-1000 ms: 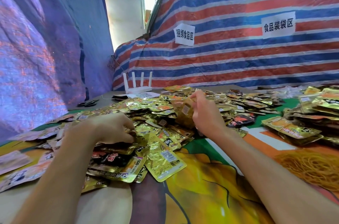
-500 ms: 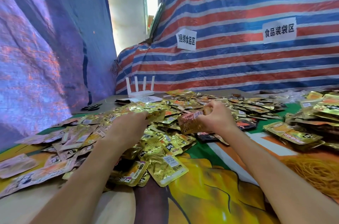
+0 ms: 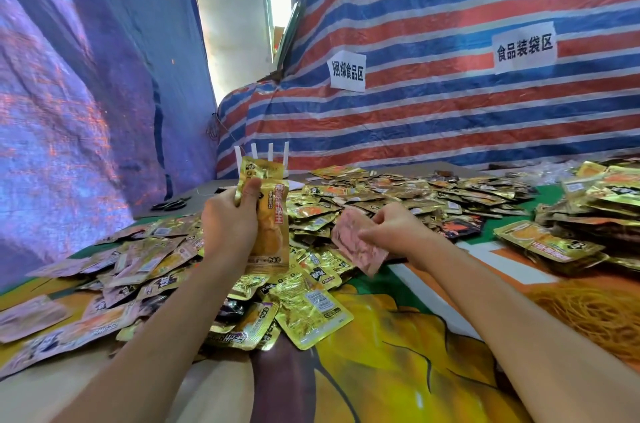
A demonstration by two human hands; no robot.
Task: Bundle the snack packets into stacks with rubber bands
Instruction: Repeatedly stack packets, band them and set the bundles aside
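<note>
While the loose packets [image 3: 311, 311] lay heaped on the worktop [image 3: 381, 370], your left hand [image 3: 228, 228] gripped a gold stack [image 3: 273, 214] upright, likely to square its edges; your right hand [image 3: 394, 225] pinched a pink packet [image 3: 360, 246], probably to add. Rubber bands [image 3: 588, 315] lay near, unused.

Bare printed cloth [image 3: 398, 363] in the near centre leaves open passage between the loose packets [image 3: 311, 311], left, and the rubber bands [image 3: 588, 315], right. Stacked packets [image 3: 588, 211] crowd the far right; striped tarpaulin [image 3: 450, 117] closes the back
</note>
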